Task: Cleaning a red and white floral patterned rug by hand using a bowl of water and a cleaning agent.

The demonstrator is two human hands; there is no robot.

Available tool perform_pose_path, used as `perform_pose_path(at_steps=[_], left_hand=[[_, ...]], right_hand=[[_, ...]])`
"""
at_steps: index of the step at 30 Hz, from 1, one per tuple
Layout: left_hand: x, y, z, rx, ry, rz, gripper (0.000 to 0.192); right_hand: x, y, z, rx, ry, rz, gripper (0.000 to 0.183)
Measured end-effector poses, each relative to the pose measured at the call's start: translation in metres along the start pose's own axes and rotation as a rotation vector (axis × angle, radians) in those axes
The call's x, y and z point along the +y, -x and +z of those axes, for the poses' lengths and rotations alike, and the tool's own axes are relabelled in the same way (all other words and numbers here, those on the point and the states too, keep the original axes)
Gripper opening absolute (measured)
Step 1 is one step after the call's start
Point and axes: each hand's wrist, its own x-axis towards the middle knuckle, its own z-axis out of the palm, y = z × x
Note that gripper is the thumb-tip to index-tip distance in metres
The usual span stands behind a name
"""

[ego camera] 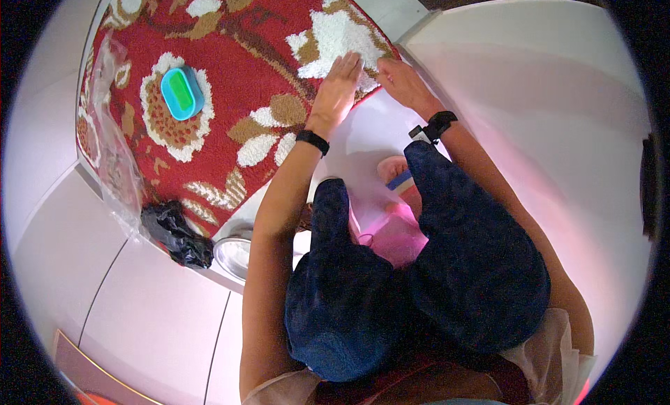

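A red rug (261, 64) with white and tan flowers lies before me. My left hand (337, 93) rests flat on a white flower near the rug's right corner, fingers extended and holding nothing. Close beside it, my right hand (405, 85) is curled at the rug's edge. Its fingertips are partly hidden, so whether they pinch the edge is unclear. On another flower, to the left, sits an oval light-blue container (197, 97) with a green block-like thing (181, 89) in it.
Clear plastic sheeting (112, 164) lies along the rug's left edge. A black plastic bag (180, 237) lies at the lower corner, beside a round metal dish or lid (234, 256). A pale wall or panel (565, 117) stands to the right. My knees in dark blue cloth are below my hands.
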Motion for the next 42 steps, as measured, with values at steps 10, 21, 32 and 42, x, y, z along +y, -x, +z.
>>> perform_pose_path(at_steps=[10, 21, 32, 42], left_hand=[[0.009, -0.022, 0.006, 0.149, 0.11, -0.043, 0.04], [-0.022, -0.072, 0.002, 0.328, 0.051, -0.018, 0.046], [0.021, 0.172, -0.187, 0.638, 0.056, -0.583, 0.042], [0.054, 0.534, -0.064, 0.225, -0.035, -1.341, 0.023]], right_hand=[[0.003, 0.002, -0.002, 0.054, -0.019, -0.039, 0.018], [-0.001, -0.001, 0.001, 0.025, 0.04, -0.059, 0.02], [0.01, -0.002, -0.013, -0.14, 0.078, -0.169, 0.024], [0.005, -0.014, 0.0, -0.256, 0.198, -0.075, 0.029]])
